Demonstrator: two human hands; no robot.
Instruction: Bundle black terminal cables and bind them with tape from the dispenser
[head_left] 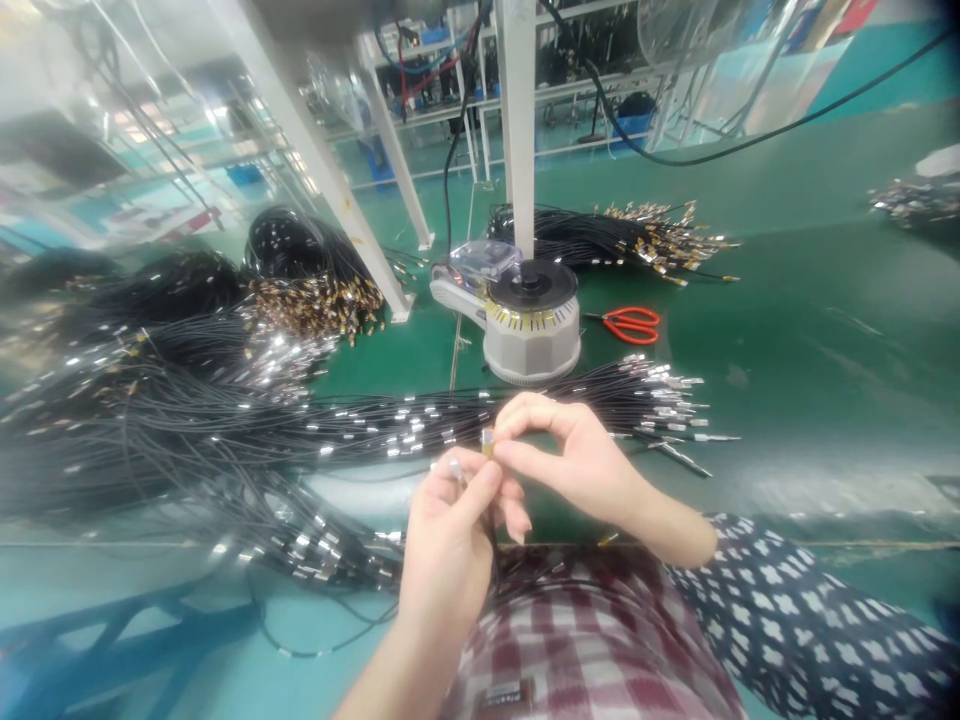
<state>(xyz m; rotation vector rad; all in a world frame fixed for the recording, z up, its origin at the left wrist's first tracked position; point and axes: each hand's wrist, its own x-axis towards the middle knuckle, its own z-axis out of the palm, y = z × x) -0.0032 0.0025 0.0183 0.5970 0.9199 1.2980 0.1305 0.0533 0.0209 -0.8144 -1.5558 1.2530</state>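
Note:
My left hand is closed, thumb against fingers, around the end of a black cable that hangs down toward my lap. A small silver-and-yellow tip stands up from between its thumb and forefinger. Thumb and forefinger of my right hand pinch that same tip from the right. Whether the yellow is tape or part of the tip is too small to tell. Just behind the hands lies a long bundle of black cables with silvery ends.
A round grey tape dispenser with yellow strips around its rim stands behind the hands. Red-handled scissors lie to its right. More cable bundles are heaped at left, another behind the dispenser. White posts rise from the green table.

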